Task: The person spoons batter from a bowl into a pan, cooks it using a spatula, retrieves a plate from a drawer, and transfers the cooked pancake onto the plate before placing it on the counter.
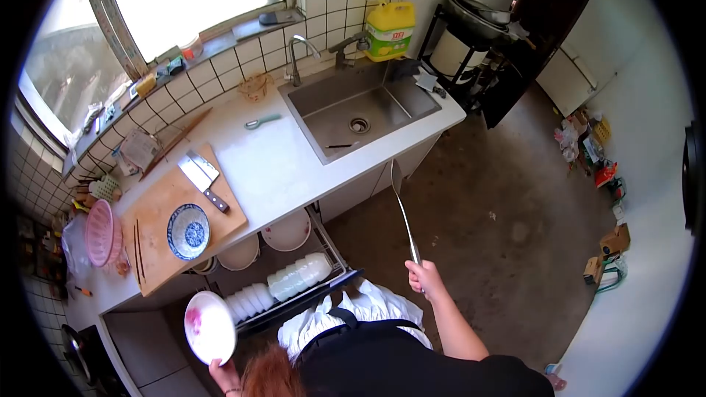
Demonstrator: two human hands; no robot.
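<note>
My left hand [224, 376], at the bottom, grips the rim of a white plate [213, 331] with a pink flower pattern, held tilted beside the open drawer [334, 250]. In that pull-out drawer stand rows of white bowls [301, 277], with larger dishes [287, 231] behind them. My right hand [425, 278] is closed around the handle of a long-handled metal spoon [404, 213], held out over the floor in front of the counter. On a wooden cutting board [158, 213] are a blue-and-white bowl [189, 231], a cleaver [202, 179] and a pair of chopsticks [140, 254].
A steel sink [331, 114] with a faucet [296, 59] is set into the white counter [265, 165]. A teal peeler [262, 121] lies left of it, and a yellow jug [390, 29] stands behind. A pink basket [103, 234] sits at the left; a rack with pots [460, 51] stands right.
</note>
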